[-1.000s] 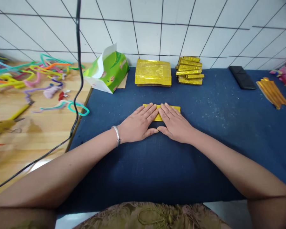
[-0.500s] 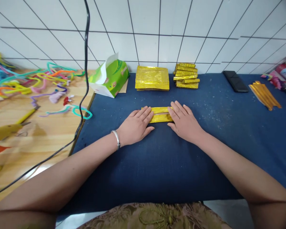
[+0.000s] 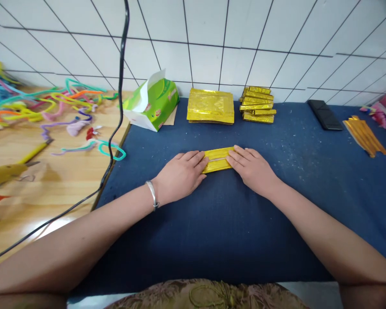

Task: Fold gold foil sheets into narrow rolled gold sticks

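Observation:
A sheet of gold foil paper (image 3: pixel 217 165), folded into a narrow strip, rests on the blue cloth in front of me. Its two long edges are turned in and meet along a thin slit in the middle. My left hand (image 3: pixel 183 176) holds the left end, fingers together on top and the thumb at the near edge. At the other end my right hand (image 3: pixel 255 171) has its fingers over the paper, its thumb hidden. Beyond the hands lies a stack of flat gold sheets (image 3: pixel 210 107). Next to it is a pile of narrow folded gold strips (image 3: pixel 257 105).
A green tissue pack (image 3: pixel 157 103) stands at the back left. On the wooden board (image 3: pixel 67 171) lie tangled pipe cleaners (image 3: pixel 51 103) and a yellow glue gun (image 3: pixel 6 174); a black cable (image 3: pixel 120 86) hangs across. A phone (image 3: pixel 324 115) and orange-gold strips (image 3: pixel 366 135) lie right.
The gold paper has tilted, its right end now farther from me, and its middle slit looks narrower. My right thumb has gone out of sight. The whole view has shifted slightly.

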Demonstrator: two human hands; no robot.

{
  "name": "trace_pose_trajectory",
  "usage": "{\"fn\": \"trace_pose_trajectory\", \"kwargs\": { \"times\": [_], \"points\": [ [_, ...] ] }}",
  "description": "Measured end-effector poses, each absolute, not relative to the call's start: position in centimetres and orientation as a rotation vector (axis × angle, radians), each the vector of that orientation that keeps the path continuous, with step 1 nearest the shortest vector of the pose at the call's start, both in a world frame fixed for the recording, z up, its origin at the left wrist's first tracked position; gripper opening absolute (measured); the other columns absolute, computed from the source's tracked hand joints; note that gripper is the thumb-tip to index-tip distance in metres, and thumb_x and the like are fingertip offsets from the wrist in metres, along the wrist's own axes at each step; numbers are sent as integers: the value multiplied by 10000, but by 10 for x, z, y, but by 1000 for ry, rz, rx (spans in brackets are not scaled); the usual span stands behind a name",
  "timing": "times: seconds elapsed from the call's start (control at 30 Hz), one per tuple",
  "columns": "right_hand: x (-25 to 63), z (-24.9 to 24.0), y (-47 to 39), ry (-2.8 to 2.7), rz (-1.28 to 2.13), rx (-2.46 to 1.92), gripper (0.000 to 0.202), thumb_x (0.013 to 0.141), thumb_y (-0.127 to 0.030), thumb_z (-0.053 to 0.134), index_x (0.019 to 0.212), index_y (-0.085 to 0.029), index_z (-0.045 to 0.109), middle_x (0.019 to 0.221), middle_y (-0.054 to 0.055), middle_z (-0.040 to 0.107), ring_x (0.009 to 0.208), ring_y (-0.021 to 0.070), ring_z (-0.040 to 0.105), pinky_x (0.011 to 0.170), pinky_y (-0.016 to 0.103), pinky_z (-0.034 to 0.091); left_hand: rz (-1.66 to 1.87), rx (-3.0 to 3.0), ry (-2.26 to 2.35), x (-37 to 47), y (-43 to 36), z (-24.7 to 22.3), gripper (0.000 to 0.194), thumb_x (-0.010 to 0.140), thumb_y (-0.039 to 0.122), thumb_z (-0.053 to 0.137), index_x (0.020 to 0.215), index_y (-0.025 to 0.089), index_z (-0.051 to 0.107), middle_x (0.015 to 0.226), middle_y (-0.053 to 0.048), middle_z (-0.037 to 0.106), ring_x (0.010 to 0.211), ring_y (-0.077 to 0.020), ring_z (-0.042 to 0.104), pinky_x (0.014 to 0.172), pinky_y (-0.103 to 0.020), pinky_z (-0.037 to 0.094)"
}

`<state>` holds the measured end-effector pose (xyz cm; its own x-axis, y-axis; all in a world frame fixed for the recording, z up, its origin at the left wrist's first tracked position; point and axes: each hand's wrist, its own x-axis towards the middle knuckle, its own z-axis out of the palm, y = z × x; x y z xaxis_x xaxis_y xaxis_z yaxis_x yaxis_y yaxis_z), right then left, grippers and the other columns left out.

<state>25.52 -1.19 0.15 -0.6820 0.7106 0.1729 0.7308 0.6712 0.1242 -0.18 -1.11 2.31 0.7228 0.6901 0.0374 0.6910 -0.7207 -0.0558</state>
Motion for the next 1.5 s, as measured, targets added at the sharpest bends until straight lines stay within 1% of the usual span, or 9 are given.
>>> {"fn": "trace_pose_trajectory", "kwargs": {
  "times": [0.1, 0.2, 0.4, 0.53, 0.63, 0.77, 1.13, 1.3, 1.5],
  "points": [
    [255, 4, -9, -2712, -323, -1217, 365, 930, -128, 357, 1265, -137, 503, 1362, 112, 480, 1356, 257, 279, 1039, 490, 313, 17, -2856, -1177, 3, -20, 33, 456, 923, 401, 365, 1284, 143, 469, 1260, -141, 505, 1140, -268, 455, 929, -384, 378],
    [251, 7, -12, -2687, -348, -1148, 370, 936, -131, 358, 1283, -170, 480, 1372, 93, 473, 1361, 237, 270, 1037, 483, 312, 31, -2849, -1210, 8, -26, 37, 467, 919, 432, 368, 1267, 143, 482, 1175, -143, 534, 1066, -273, 471, 887, -390, 400],
    [244, 11, -16, -2718, -417, -1086, 320, 933, -157, 382, 1203, -167, 554, 1314, 102, 532, 1165, 259, 486, 849, 419, 432, -6, -2928, -1186, 10, -31, 41, 537, 908, 517, 337, 1237, 131, 512, 1072, -142, 553, 999, -265, 483, 855, -399, 425],
    [249, 4, -7, -2694, -330, -1082, 328, 925, -145, 383, 1189, -183, 573, 1273, 92, 562, 1123, 240, 501, 869, 407, 445, -77, -3040, -1118, 7, -26, 43, 388, 930, 393, 361, 1144, 154, 579, 1022, -112, 576, 976, -228, 513, 874, -392, 437],
    [253, 0, -3, -2673, -269, -1039, 342, 919, -130, 387, 1201, -198, 568, 1277, 83, 557, 1160, 226, 478, 930, 409, 432, -202, -3120, -1041, 2, -16, 34, 288, 918, 257, 399, 1105, 176, 601, 1109, -92, 577, 1061, -211, 515, 936, -394, 430],
    [253, -2, -2, -2655, -251, -1042, 332, 923, -153, 393, 1197, -206, 574, 1261, 80, 569, 1156, 231, 482, 931, 423, 446, -374, -3181, -946, -3, -3, 16, 306, 900, 146, 395, 1156, 155, 563, 1295, -94, 516, 1248, -196, 434, 1043, -387, 383],
    [253, -6, -1, -2636, -162, -1004, 362, 923, -122, 358, 1229, -134, 552, 1283, 111, 553, 1215, 222, 457, 1006, 423, 434, -429, -3236, -852, -1, -2, 14, 345, 927, 181, 379, 1242, 120, 504, 1323, -108, 510, 1280, -164, 414, 1097, -345, 346],
    [255, -10, 1, -2651, -121, -1021, 373, 930, -131, 338, 1245, -132, 538, 1289, 103, 550, 1238, 208, 444, 1019, 413, 431, -316, -3243, -796, -2, -2, 11, 418, 905, 117, 374, 1318, 137, 439, 1376, -93, 461, 1296, -146, 395, 1117, -329, 311],
    [254, -8, -1, -2649, -50, -1025, 397, 915, -113, 344, 1268, -144, 523, 1309, 100, 537, 1276, 198, 418, 1043, 419, 410, -219, -3218, -738, -1, -5, 11, 436, 894, 93, 364, 1319, 154, 444, 1402, -75, 431, 1323, -146, 354, 1122, -335, 291]
  ]
}}
